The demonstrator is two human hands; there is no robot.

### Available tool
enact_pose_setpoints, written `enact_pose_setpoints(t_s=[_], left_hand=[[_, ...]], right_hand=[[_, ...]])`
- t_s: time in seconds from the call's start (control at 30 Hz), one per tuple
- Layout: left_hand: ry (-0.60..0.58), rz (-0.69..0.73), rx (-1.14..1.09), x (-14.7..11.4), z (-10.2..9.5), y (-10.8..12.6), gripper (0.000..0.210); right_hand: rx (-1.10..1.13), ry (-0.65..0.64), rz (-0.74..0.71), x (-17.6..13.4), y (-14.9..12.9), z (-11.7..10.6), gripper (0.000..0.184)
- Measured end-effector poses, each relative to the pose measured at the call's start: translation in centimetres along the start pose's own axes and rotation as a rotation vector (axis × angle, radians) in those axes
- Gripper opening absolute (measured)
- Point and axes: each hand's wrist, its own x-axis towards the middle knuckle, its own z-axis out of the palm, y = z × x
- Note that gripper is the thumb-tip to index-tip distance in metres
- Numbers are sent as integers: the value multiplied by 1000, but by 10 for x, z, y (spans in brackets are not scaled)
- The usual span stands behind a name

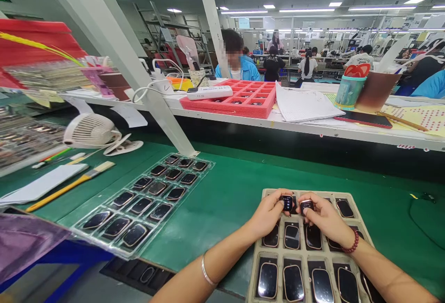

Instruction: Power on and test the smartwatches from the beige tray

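Note:
My left hand grips a smartwatch case with a lit screen, fingers round its edges. Close beside it, my right hand pinches a second smartwatch case, whose screen also shows some light; the thumb covers part of it. Both hands are over the far rows of a beige compartment tray. More dark-screened watch cases with gold-coloured rims, such as the watch case at the near left, lie one to a compartment. My hands and right forearm hide some compartments.
To the left, a clear plastic tray holds several watch cases on the green bench. Beyond it are a brush, white paper and a small fan. A raised shelf carries a red foam tray. A co-worker sits behind it.

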Motion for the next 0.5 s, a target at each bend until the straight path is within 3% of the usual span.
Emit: enact_pose_setpoints(t_s=[0.1,0.27,0.37,0.5], left_hand=[[14,22,22,0,1,-1,33],[0,75,16,0,3,0,23],[5,76,7,0,3,1,32],[-16,14,-30,0,1,3,24]], right_hand=[[-6,-11,-21,-1,-1,1,25],[50,-50,13,-1,-1,1,31],[65,-62,15,-1,1,1,35],[108,-74,18,0,1,0,26]])
